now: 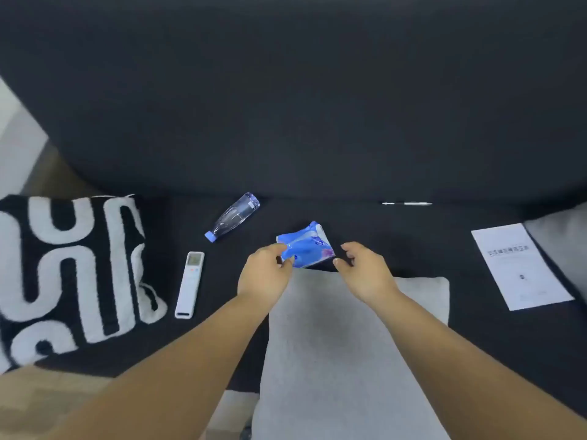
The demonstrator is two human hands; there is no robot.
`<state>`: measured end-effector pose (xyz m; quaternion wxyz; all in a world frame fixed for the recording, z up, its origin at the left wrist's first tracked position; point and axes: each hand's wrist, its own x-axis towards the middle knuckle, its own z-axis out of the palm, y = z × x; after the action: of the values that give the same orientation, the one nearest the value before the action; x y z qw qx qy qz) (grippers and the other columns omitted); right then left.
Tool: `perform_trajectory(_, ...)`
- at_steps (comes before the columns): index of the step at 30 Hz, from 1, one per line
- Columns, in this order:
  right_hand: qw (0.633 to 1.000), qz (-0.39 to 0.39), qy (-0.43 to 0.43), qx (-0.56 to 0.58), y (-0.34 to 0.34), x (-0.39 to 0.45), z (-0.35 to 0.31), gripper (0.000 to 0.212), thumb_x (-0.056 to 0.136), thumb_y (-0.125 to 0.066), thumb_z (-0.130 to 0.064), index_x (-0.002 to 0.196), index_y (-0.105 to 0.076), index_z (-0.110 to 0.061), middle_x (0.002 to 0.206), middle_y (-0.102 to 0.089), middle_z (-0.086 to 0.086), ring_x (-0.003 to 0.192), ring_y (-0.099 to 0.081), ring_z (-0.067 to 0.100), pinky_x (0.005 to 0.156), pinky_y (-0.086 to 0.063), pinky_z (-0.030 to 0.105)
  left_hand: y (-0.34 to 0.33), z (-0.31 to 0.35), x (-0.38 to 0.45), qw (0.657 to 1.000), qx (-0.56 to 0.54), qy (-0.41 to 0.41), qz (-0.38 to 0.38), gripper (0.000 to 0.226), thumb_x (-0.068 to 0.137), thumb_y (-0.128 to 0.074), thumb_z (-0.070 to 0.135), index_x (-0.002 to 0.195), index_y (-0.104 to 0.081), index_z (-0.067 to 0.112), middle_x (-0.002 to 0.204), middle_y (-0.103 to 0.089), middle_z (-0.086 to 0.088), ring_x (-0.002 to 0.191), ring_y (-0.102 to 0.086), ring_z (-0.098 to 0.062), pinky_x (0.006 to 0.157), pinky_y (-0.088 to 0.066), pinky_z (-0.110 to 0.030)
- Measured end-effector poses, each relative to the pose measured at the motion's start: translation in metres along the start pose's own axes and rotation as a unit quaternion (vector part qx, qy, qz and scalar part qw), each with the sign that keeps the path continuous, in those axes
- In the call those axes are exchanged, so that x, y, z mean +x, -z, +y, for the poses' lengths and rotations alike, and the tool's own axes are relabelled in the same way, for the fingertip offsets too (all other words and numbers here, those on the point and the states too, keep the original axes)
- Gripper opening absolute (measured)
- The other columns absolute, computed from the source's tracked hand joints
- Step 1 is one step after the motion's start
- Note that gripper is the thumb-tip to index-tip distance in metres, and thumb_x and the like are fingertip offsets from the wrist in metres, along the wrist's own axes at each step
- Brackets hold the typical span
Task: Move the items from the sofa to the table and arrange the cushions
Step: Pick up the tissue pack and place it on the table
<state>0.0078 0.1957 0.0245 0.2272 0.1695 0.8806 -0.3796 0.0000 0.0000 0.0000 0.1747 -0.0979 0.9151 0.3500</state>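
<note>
A blue tissue pack [309, 244] lies on the dark sofa seat [413, 249], tilted against the far edge of a grey cushion [343, 344]. My left hand [265, 274] pinches the pack's left corner. My right hand [362, 269] hovers at its right corner with fingers curled and apart, perhaps just touching it. An empty clear bottle with a blue cap [233, 215] lies left of the pack. A white remote [190, 284] lies nearer, beside a black-and-white patterned cushion [70, 274]. At the right rest a white paper sheet [521, 265] and a pen [406, 203].
The sofa's dark backrest [286, 106] fills the upper view. Another grey cushion [562, 246] shows at the far right edge. Pale floor [19, 138] is visible at the left, past the sofa's end.
</note>
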Motion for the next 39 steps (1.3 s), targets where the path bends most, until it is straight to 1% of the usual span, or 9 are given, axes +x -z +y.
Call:
perform_trajectory(5, 0.996, 0.033, -0.021, -0.083, -0.034, 0.048, 0.005, 0.030, 0.093, -0.056, -0.029, 0.120, -0.057, -0.016, 0.102, -0.064, 0.006, 0.086, -0.062, 0.024, 0.069, -0.055, 0.035, -0.022, -0.012, 0.047, 0.993, 0.108, 0.050, -0.010, 0.038, 0.089, -0.061, 0.033, 0.126, -0.061, 0.021, 0.119, -0.059, -0.003, 0.088, -0.065, -0.025, 0.075, -0.058, -0.040)
perform_trajectory(8, 0.994, 0.045, -0.052, -0.090, -0.050, 0.075, 0.010, 0.030, 0.093, -0.058, -0.027, 0.120, -0.056, -0.014, 0.104, -0.063, 0.007, 0.084, -0.061, 0.024, 0.066, -0.052, 0.033, -0.033, -0.019, 0.072, 0.989, 0.110, 0.092, -0.030, 0.045, 0.086, -0.063, 0.033, 0.128, -0.054, 0.019, 0.114, -0.062, -0.006, 0.091, -0.066, -0.027, 0.069, -0.056, -0.036)
perform_trajectory(12, 0.992, 0.034, -0.070, -0.097, -0.070, 0.109, 0.020, 0.025, 0.090, -0.060, -0.023, 0.113, -0.059, -0.015, 0.108, -0.062, 0.008, 0.091, -0.062, 0.028, 0.068, -0.049, 0.033, -0.051, -0.030, 0.096, 0.986, 0.098, 0.115, -0.069, 0.022, 0.081, -0.064, 0.026, 0.097, -0.052, 0.017, 0.085, -0.060, -0.001, 0.072, -0.063, -0.024, 0.054, -0.043, -0.026)
perform_trajectory(14, 0.991, 0.031, -0.080, -0.105, -0.078, 0.120, 0.024, 0.011, 0.087, -0.057, -0.016, 0.096, -0.063, -0.013, 0.095, -0.064, 0.008, 0.079, -0.060, 0.029, 0.064, -0.046, 0.031, -0.059, -0.036, 0.105, 0.986, 0.104, 0.106, -0.073, 0.016, 0.079, -0.060, 0.014, 0.072, -0.046, 0.015, 0.069, -0.050, -0.002, 0.055, -0.045, -0.021, 0.051, -0.036, -0.024)
perform_trajectory(17, 0.992, 0.059, -0.082, -0.080, -0.080, 0.122, 0.026, 0.011, 0.084, -0.051, -0.011, 0.074, -0.056, -0.012, 0.075, -0.057, 0.007, 0.067, -0.054, 0.030, 0.057, -0.040, 0.029, -0.062, -0.035, 0.110, 0.991, 0.110, 0.069, -0.038, 0.006, 0.080, -0.054, 0.007, 0.074, -0.057, 0.008, 0.072, -0.057, -0.017, 0.053, -0.046, -0.030, 0.047, -0.032, -0.023)
perform_trajectory(20, 0.991, 0.105, -0.072, -0.037, -0.067, 0.107, 0.027, 0.020, 0.086, -0.050, -0.013, 0.067, -0.046, -0.012, 0.065, -0.049, 0.002, 0.059, -0.047, 0.024, 0.050, -0.033, 0.028, -0.058, -0.015, 0.108, 0.992, 0.125, 0.003, -0.014, 0.020, 0.087, -0.055, 0.013, 0.102, -0.067, 0.011, 0.074, -0.066, -0.006, 0.053, -0.050, -0.018, 0.048, -0.039, -0.024)
perform_trajectory(23, 0.984, 0.160, -0.077, 0.007, -0.041, 0.091, 0.031, 0.015, 0.088, -0.050, -0.015, 0.077, -0.057, -0.008, 0.068, -0.055, 0.004, 0.060, -0.052, 0.025, 0.049, -0.038, 0.029, -0.054, 0.019, 0.103, 0.984, 0.166, -0.056, -0.004, 0.031, 0.091, -0.055, 0.016, 0.121, -0.064, 0.015, 0.064, -0.054, 0.006, 0.052, -0.048, -0.012, 0.046, -0.034, -0.025)
perform_trajectory(31, 0.955, 0.252, -0.134, 0.083, 0.039, 0.009, 0.091, 0.017, 0.089, -0.051, -0.018, 0.086, -0.066, -0.012, 0.078, -0.065, 0.006, 0.073, -0.062, 0.028, 0.061, -0.052, 0.037, -0.081, 0.124, 0.030, 0.948, 0.242, -0.200, -0.050, 0.022, 0.093, -0.053, 0.020, 0.111, -0.065, 0.021, 0.069, -0.058, 0.000, 0.067, -0.060, -0.029, 0.059, -0.051, -0.035)
perform_trajectory(39, 0.894, 0.353, -0.227, 0.156, 0.091, -0.130, 0.227, 0.016, 0.086, -0.049, -0.016, 0.082, -0.064, -0.016, 0.075, -0.063, 0.001, 0.068, -0.059, 0.027, 0.054, -0.043, 0.030, -0.187, 0.208, -0.108, 0.900, 0.246, -0.341, -0.116, 0.023, 0.094, -0.052, 0.018, 0.112, -0.065, 0.021, 0.082, -0.063, -0.005, 0.077, -0.059, -0.032, 0.060, -0.043, -0.034)
